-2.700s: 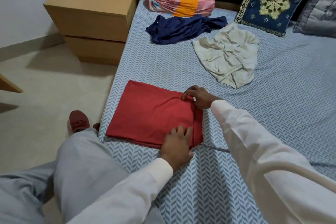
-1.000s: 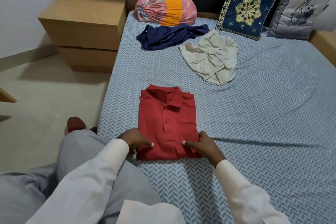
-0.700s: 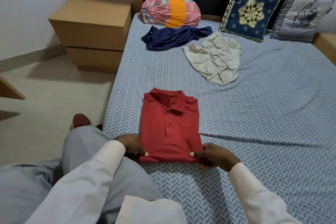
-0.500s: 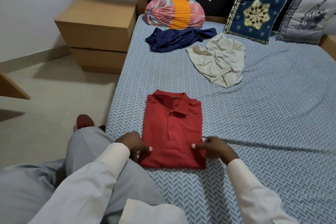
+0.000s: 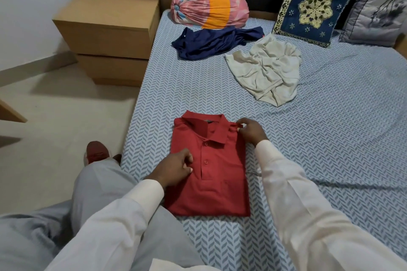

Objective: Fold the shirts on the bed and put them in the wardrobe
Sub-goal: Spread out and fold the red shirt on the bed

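A red polo shirt (image 5: pixel 218 174) lies folded into a neat rectangle, collar up, near the left edge of the bed (image 5: pixel 330 130). My right hand (image 5: pixel 250 131) pinches the shirt's top right corner by the shoulder. My left hand (image 5: pixel 174 168) rests on the shirt's left side with its fingers curled against the cloth beside the button placket. Farther up the bed lie a crumpled navy shirt (image 5: pixel 211 42) and a crumpled cream shirt (image 5: pixel 266 68). No wardrobe is in view.
A pink and orange bolster (image 5: pixel 209 7), a blue embroidered cushion (image 5: pixel 312 4) and a grey cushion (image 5: pixel 376 10) lean at the headboard. A wooden bedside cabinet (image 5: pixel 110 35) stands left of the bed. My knee (image 5: pixel 99 182) and red slipper (image 5: pixel 95 149) are at the bed's edge.
The shirt went from lying sideways to folded, collar up. In the last half second my right hand moved from its lower edge up to the top right corner, and my left hand slid onto its front.
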